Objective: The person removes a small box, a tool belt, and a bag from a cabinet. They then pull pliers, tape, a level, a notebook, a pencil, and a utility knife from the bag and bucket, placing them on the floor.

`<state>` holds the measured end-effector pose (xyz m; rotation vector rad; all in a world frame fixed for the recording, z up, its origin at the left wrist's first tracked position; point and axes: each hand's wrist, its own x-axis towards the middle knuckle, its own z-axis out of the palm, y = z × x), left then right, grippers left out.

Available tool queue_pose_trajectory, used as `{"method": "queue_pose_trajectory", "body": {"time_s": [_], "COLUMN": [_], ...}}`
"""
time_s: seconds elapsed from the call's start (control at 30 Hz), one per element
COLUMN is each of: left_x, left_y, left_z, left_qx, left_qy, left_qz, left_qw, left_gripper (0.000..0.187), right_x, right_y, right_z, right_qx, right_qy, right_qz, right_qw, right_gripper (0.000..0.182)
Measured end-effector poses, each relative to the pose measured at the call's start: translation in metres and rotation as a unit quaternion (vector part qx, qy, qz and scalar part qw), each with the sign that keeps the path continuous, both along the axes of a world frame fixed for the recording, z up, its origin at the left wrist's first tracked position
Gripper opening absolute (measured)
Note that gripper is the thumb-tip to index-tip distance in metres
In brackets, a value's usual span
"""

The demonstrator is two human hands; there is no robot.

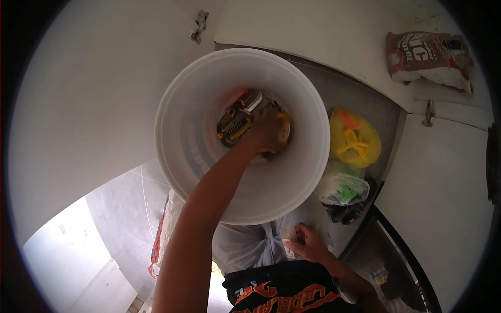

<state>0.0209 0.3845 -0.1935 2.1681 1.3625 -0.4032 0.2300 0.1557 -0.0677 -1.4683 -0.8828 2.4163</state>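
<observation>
A deep white plastic bucket (pixel 300 175) stands before me, and I look down into it. My left hand (pixel 269 129) is at its bottom among the contents. Its fingers are in shadow, so their grip cannot be made out. Close to that hand lie a black and orange item with lettering (pixel 235 124), which looks like a power tool or its packaging, and a round yellowish item (pixel 284 130). Outside the bucket, near my lap, my right hand (pixel 309 244) is closed around a small pale, partly see-through box (pixel 288 241) with a printed label.
Right of the bucket sit a tied yellow plastic bag (pixel 356 143) and a clear bag with green inside (pixel 344 189). A red and white printed sack (pixel 430 58) lies at the upper right. White cabinet panels (pixel 104 94) with hinges flank the bucket.
</observation>
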Motion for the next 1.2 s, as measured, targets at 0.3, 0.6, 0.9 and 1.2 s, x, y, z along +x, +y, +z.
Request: {"method": "queue_pose_trajectory", "body": {"time_s": [0.3,0.6,0.9,1.2], "left_x": [0.003,0.007,-0.009,-0.026], "left_y": [0.032,0.032,0.046,0.029], "left_z": [-0.003,-0.034,-0.018,0.030], "left_qx": [-0.131,0.197,0.183,-0.074], "left_qy": [0.041,-0.025,-0.176,0.083], "left_qz": [-0.041,-0.234,-0.173,-0.152], "left_qw": [0.990,0.952,0.952,0.982], "left_gripper": [0.031,0.017,0.020,0.045], "right_x": [0.002,0.002,-0.002,-0.001], "right_y": [-0.001,-0.003,0.000,-0.001], "right_z": [0.000,-0.002,0.003,0.001], "right_qx": [0.012,-0.012,-0.020,0.015], "right_qy": [0.001,0.024,0.025,0.026], "right_qz": [0.002,-0.015,-0.029,-0.011], "right_qw": [1.000,1.000,0.999,0.999], "right_gripper": [0.028,0.029,0.025,0.025]}}
